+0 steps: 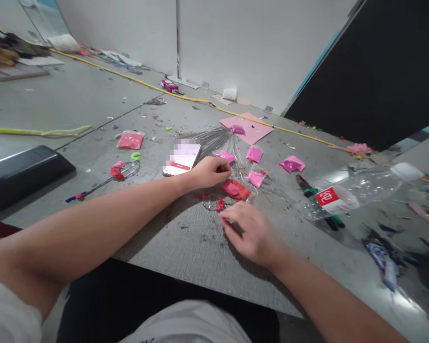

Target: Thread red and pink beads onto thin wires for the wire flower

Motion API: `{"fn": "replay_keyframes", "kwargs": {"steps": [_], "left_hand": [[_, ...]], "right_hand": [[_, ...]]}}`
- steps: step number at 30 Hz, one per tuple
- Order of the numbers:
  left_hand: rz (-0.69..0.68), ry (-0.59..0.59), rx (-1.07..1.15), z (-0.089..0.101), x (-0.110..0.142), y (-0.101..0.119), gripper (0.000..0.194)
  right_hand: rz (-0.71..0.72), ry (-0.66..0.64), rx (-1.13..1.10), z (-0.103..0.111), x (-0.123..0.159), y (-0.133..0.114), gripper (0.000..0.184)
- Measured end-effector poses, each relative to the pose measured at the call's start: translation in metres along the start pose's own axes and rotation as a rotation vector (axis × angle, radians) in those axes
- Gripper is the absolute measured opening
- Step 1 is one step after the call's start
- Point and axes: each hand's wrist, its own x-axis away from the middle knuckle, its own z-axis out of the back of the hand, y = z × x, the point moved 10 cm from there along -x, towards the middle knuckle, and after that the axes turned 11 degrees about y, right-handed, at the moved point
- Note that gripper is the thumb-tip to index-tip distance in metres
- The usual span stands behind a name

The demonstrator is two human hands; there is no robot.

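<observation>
My left hand point(210, 171) is curled, its fingertips closed just above an opened packet of red modelling clay point(238, 189). What it holds, if anything, is hidden. Lower and to the right, my right hand point(253, 233) is slightly blurred, with thumb and forefinger tips brought together. Anything between those tips is too small to make out. Beside them lies a small round wire frame point(210, 204) carrying bits of red clay. Another wire piece point(128, 169), racket-shaped with red and pink clay on it, rests left of the phone point(182, 159).
Several pink clay packets point(254, 153) and a bundle of thin wires point(214, 136) lie beyond my hands. To the right are a plastic bottle point(361, 193) and green-handled pliers point(307, 186). A yellow cable point(136, 80) crosses the back; a dark case point(25, 171) sits left.
</observation>
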Motion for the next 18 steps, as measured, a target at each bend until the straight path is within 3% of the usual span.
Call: {"fn": "replay_keyframes", "kwargs": {"steps": [3,5,9,14,18], "left_hand": [[-0.01,-0.004,-0.021,0.0,0.001,0.002,0.011],[-0.022,-0.011,-0.038,-0.001,0.001,0.004,0.012],[-0.073,-0.044,-0.068,-0.004,0.003,0.009,0.015],[-0.265,-0.098,-0.18,-0.015,0.008,0.019,0.042],[-0.338,-0.182,-0.215,-0.023,0.013,0.021,0.037]], "right_hand": [[0.218,-0.199,0.084,-0.025,0.009,-0.019,0.018],[0.28,-0.251,0.143,-0.034,0.013,-0.023,0.02],[0.33,-0.285,0.206,-0.04,0.013,-0.027,0.021],[0.344,-0.309,0.254,-0.042,0.015,-0.027,0.022],[0.32,-0.292,0.239,-0.039,0.014,-0.023,0.021]]}}
